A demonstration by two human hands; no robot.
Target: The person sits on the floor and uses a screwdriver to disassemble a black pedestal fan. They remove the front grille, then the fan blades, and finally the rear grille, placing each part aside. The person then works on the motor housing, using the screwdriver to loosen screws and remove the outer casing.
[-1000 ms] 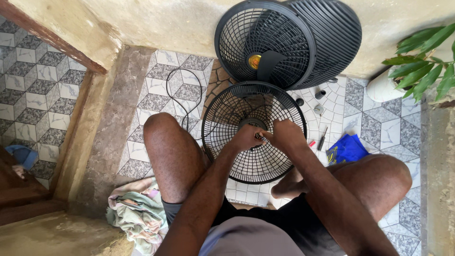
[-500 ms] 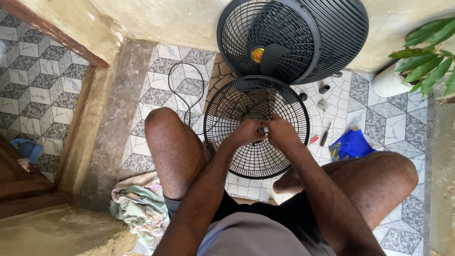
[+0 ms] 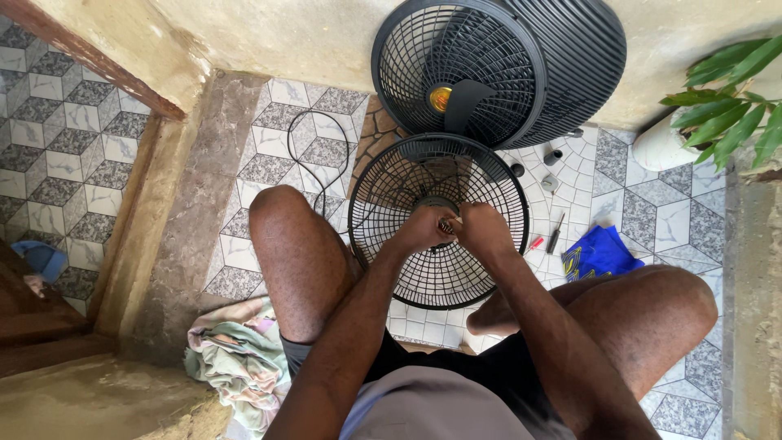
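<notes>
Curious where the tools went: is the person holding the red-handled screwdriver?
No, the red-handled screwdriver lies on the floor tiles, beside the fan grille.

One camera only, worn on the person's head, looks almost straight down over the chest and lap. The person's own forearms run up from the bottom edge to the middle of the frame, where the left hand (image 3: 422,228) and right hand (image 3: 482,229) meet close together over a round black fan grille (image 3: 440,281), the nearest thing in view. The knees frame it on both sides. The top of the picture reaches the wall, further off, with the patterned tiled floor (image 3: 277,163) spreading left and right below it.
</notes>
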